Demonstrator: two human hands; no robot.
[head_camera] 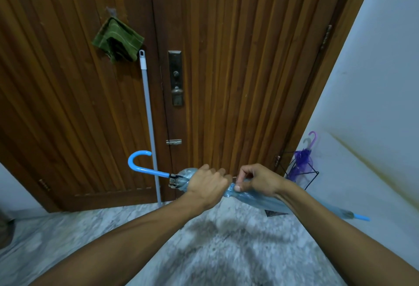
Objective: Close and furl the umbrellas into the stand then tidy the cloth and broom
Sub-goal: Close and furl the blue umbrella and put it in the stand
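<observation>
I hold a folded blue umbrella (256, 199) level in front of the door, its hooked handle to the left and its tip to the right. My left hand (207, 184) grips the bunched canopy near the handle end. Just to its right, my right hand (257, 181) pinches the canopy, or a strap on it, between thumb and fingers. A black wire stand (301, 173) by the right wall holds a purple umbrella (303, 158). On the door hangs a green cloth (118, 39). A grey broom handle (149, 122) leans upright against the door.
The brown wooden double door (226, 70) fills the view ahead, with a lock plate (175, 78) at its middle. A white wall (374, 81) runs along the right. Grey marble floor (215, 251) lies below my arms.
</observation>
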